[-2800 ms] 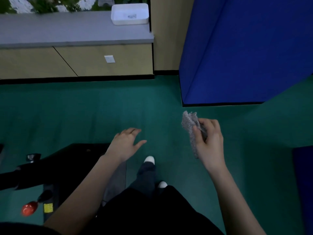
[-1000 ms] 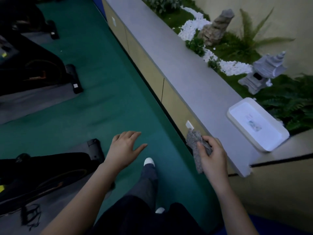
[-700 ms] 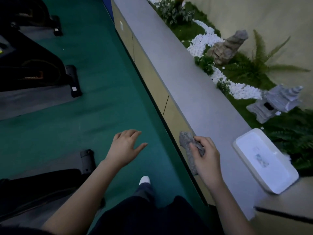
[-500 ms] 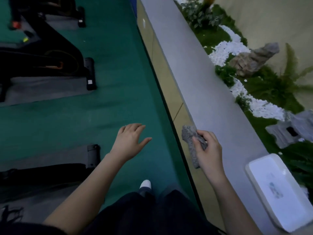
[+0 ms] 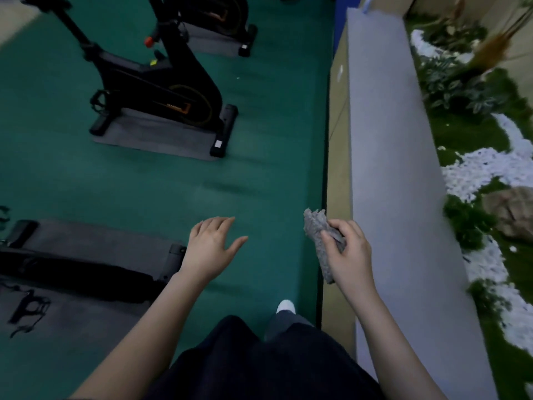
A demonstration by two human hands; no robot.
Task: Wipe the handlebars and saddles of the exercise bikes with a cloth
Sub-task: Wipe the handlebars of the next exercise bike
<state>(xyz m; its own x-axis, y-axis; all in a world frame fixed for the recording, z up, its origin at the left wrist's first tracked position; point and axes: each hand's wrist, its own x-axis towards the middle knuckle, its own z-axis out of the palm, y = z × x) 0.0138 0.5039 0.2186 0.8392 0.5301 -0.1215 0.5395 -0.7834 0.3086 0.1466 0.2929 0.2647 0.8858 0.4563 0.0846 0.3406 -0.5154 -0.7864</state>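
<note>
Cloth, grey and bunched, is pinched in the right hand just left of the grey ledge, apparently carried ready for wiping. The left hand hangs relaxed, fingers spread, holding nothing (likely for balance). An exercise bike stands well left of the ledge, its handlebars and saddle out of view.

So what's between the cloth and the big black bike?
Just bare green floor, in the head view, separates the grey cloth in the right hand from the exercise bike.
</note>
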